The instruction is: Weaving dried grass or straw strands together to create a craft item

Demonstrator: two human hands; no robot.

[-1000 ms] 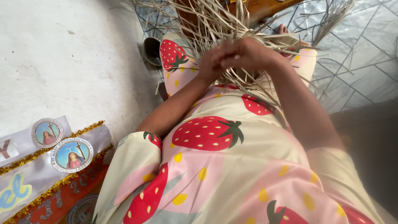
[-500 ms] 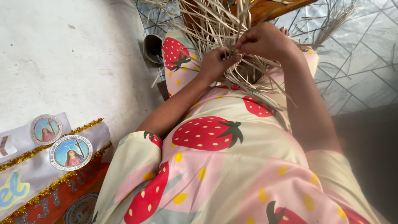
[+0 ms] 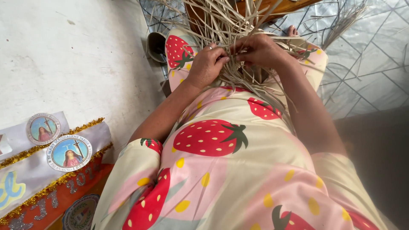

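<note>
Strips: pale dried weaving strips (image 3: 238, 25) fan out over the lap, in front of the knees, beside a wooden frame (image 3: 272, 6).
Left hand: left hand (image 3: 206, 64), fingers curled, pinching strips at the centre of the bundle.
Right hand: right hand (image 3: 260, 50), fingers bent, gripping strips just beside the left hand; fingertips nearly touch.
Clothing: strawberry-print dress (image 3: 213, 140).
Floor: grey tiled floor (image 3: 366, 72).
Left side: sashes with round badges and gold trim (image 3: 51, 157).

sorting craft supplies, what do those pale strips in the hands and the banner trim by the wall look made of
Strips: flat, matte, straw-coloured, probably dried palm leaf or similar plant fibre; they fray and bend stiffly. Both the left hand and right hand pinch them. Banner trim: glittery gold, likely tinsel.
</note>
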